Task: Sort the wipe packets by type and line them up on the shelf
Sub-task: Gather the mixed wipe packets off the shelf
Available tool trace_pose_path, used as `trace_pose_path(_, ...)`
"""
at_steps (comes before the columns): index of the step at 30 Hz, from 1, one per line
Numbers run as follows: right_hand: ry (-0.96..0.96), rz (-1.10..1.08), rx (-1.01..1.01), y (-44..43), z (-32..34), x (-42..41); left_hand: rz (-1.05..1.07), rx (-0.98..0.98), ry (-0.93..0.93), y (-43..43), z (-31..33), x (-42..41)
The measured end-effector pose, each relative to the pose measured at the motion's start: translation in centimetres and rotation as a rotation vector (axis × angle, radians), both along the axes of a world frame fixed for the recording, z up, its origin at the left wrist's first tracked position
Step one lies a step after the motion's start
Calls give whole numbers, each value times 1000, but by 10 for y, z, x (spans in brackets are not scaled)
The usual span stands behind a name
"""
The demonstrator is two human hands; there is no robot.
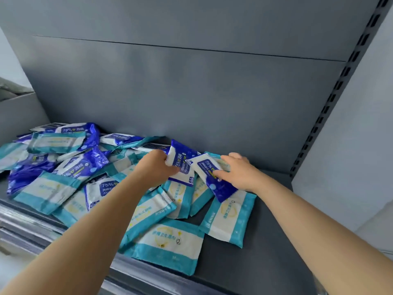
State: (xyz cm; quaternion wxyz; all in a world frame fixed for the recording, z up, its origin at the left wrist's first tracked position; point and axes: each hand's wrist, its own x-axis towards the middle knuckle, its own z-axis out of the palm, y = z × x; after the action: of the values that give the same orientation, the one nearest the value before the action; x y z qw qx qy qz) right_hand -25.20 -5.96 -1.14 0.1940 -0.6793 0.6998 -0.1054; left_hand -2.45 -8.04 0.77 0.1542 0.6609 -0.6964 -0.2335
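Note:
A loose heap of wipe packets covers the left and middle of the dark grey shelf (244, 271). Two kinds are mixed: dark blue 75% alcohol packets (80, 162) and teal-and-white packets (170, 241). My left hand (157, 165) grips one dark blue packet (182, 165) by its near edge, tilted up off the heap. My right hand (238, 171) holds a second dark blue packet (212, 177) right beside it, thumb on top. Both held packets lie over teal ones near the shelf's back.
A grey back panel (191, 92) rises behind the heap. A perforated upright (331, 99) stands at the right, with a white wall beyond. The shelf's front lip (32, 226) runs along the lower left. Bare shelf surface lies to the right of the heap.

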Motion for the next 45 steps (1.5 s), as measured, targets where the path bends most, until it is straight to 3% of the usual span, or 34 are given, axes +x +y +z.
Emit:
trace_pose_path(5,-38,-102,59,-9,0,0,-73,56,-44,-1,-6,14)
trace_pose_path(9,-200,-199,-11,-8,4,0,-70,40,169,-1,-15,10)
trace_pose_path(17,-66,-443,-323,26,49,4,-46,70,623,-3,-6,10)
trace_pose_path(19,-154,-523,-364,44,57,6,-6,102,820,-4,2,8)
trace_pose_path(22,-451,-601,-307,71,56,12,0,157,1044,0,14,5)
trace_pose_path(24,-568,-635,-210,87,46,17,-63,210,1014,5,12,3)
trace_pose_path(29,-529,-769,-90,115,10,31,-327,272,312,11,-11,8)
trace_pose_path(32,-503,-794,-122,121,6,36,-378,198,140,18,-14,7)
trace_pose_path(40,-826,-854,-270,112,-7,47,-357,391,494,19,-21,-13)
trace_pose_path(45,-893,-861,-299,106,-12,40,-260,513,689,15,-13,-17)
